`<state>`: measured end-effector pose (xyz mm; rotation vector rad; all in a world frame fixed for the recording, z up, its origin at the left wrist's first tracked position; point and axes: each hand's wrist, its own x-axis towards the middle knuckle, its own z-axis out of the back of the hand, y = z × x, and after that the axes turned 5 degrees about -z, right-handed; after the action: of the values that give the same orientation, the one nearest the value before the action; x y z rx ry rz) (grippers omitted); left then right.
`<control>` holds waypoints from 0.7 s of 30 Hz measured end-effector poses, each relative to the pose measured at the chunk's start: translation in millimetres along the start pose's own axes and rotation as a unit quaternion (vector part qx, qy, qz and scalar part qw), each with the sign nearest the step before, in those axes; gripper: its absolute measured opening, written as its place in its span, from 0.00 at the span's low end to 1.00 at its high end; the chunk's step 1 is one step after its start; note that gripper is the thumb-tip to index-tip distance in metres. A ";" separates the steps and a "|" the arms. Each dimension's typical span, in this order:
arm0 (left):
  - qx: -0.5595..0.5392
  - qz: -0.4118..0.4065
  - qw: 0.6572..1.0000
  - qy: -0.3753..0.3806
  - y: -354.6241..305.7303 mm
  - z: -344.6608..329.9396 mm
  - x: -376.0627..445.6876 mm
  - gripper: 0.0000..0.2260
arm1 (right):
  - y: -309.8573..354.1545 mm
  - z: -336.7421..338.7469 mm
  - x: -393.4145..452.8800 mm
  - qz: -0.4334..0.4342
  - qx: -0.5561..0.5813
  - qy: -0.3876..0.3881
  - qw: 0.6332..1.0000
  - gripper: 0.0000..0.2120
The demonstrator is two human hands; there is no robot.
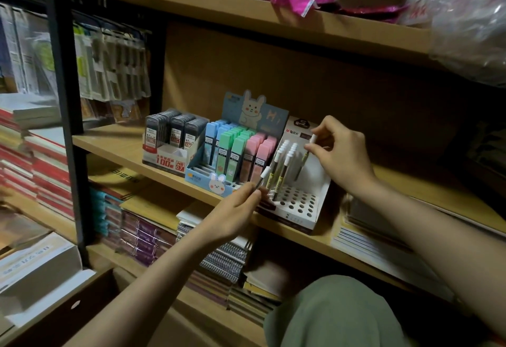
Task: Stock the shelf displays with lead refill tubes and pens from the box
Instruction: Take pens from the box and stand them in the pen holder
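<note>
A white pen display [297,204] with rows of round holes stands on the middle shelf [115,142]; several white-capped pens [283,167] stand in its left and back holes. My left hand [235,213] pinches a white-capped pen [263,178] at the display's front left corner. My right hand [341,155] pinches the cap end of another pen [306,156] standing over the display's back rows. To the left sit a rabbit-printed display of pastel lead refill tubes [232,149] and a box of dark lead tubes [175,133].
Stacked notebooks [219,259] fill the lower shelf under the displays. Hanging packets [109,67] and a black upright post [64,78] are at the left. A cardboard box [35,270] sits at lower left. Bagged goods lie on the top shelf [246,9]. My knee [336,313] is at the bottom.
</note>
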<state>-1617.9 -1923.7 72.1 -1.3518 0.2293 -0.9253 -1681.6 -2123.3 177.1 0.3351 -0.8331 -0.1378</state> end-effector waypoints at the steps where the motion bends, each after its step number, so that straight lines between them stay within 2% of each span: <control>1: 0.009 -0.007 1.000 -0.004 2.6 0.5 0.6 0.12 | -2.3 -3.2 0.4 -0.005 0.004 0.000 1.000 0.11; 11: -0.015 0.007 1.000 0.000 1.5 3.8 1.2 0.08 | -10.3 -10.9 2.2 -0.063 -0.001 -0.004 0.998 0.08; 15: -0.027 0.027 0.999 0.008 -0.4 4.6 1.2 0.09 | -9.3 -10.5 14.4 -0.097 0.003 -0.013 0.995 0.04; 21: -0.023 0.042 0.999 0.026 2.0 5.3 1.2 0.07 | -7.3 -23.1 13.8 -0.087 -0.036 0.043 0.995 0.04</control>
<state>-1612.9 -1920.8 72.1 -1.3512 0.3459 -0.8894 -1655.2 -2128.2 169.8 0.3430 -0.7124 -0.3129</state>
